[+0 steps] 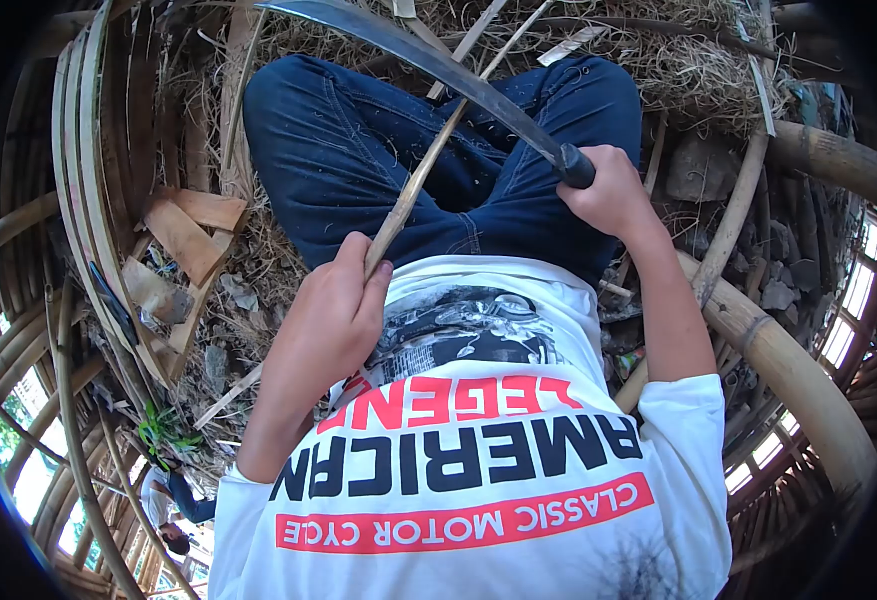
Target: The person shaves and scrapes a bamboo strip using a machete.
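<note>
My right hand (608,195) is wrapped round the dark handle of a machete (428,62), whose long curved blade points away to the upper left. In my left hand (326,305) is the near end of a narrow bamboo strip (413,190), gripped with the thumb along it. The strip slants up and to the right over my lap, and the blade crosses it near its middle. Fine shavings speckle my dark jeans (328,150), with my legs folded beneath the strip and blade.
Long split strips (83,170) stand curved at the left, beside cut wood pieces (193,240). Straw-like shavings (658,80) cover the ground ahead. A thick bamboo pole (788,370) and stones (703,168) lie at the right. Another person (163,510) is in the lower left background.
</note>
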The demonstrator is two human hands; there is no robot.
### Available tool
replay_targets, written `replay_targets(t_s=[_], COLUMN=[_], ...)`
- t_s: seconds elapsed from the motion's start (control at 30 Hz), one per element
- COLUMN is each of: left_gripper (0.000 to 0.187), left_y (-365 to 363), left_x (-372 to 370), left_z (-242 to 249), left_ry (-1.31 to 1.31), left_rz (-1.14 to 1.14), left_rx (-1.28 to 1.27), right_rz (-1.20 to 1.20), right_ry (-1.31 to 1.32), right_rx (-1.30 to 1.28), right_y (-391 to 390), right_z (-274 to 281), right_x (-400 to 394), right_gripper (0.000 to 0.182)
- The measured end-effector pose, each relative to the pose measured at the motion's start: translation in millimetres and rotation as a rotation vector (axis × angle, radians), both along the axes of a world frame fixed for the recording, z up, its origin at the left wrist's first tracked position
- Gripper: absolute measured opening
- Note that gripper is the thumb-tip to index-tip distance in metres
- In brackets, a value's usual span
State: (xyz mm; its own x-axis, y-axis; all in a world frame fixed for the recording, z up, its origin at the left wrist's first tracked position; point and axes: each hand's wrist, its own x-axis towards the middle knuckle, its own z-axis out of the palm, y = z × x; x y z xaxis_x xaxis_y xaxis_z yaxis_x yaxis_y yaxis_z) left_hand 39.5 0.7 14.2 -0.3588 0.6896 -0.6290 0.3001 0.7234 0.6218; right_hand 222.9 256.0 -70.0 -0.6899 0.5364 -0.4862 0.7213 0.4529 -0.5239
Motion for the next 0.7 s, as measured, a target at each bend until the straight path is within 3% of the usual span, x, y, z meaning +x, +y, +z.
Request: replay_targets(t_s=[0.17, 0.23, 0.47, 0.57, 0.63, 0.7], left_gripper=[0.018, 0.019, 0.020, 0.019, 0.019, 0.019], left_y=[-6, -2, -1, -6, -7, -4], left_x=[4, 5, -4, -1, 4, 4], left_z=[-1, 0, -3, -4, -7, -5], left_ry=[0.073, 0.060, 0.060, 0.062, 0.048, 0.011], left_rz=[-0.009, -0.024, 0.006, 0.013, 0.005, 0.008], left_rx=[-0.007, -0.030, 0.004, 0.008, 0.001, -0.026], right_rz=[0.047, 0.134, 0.062, 0.134, 0.090, -0.059], right_ry=[0.043, 0.082, 0.117, 0.118, 0.109, 0.066], right_rx=[0.016, -0.020, -0.029, -0.072, 0.070, -0.013], right_y=[-36, -45, -49, -57, -45, -31], right_z=[29, 24, 20, 25, 14, 9], right_x=[-5, -6, -17, -15, -12, -12], right_gripper=[0.017, 0.016, 0.015, 0.016, 0.017, 0.016])
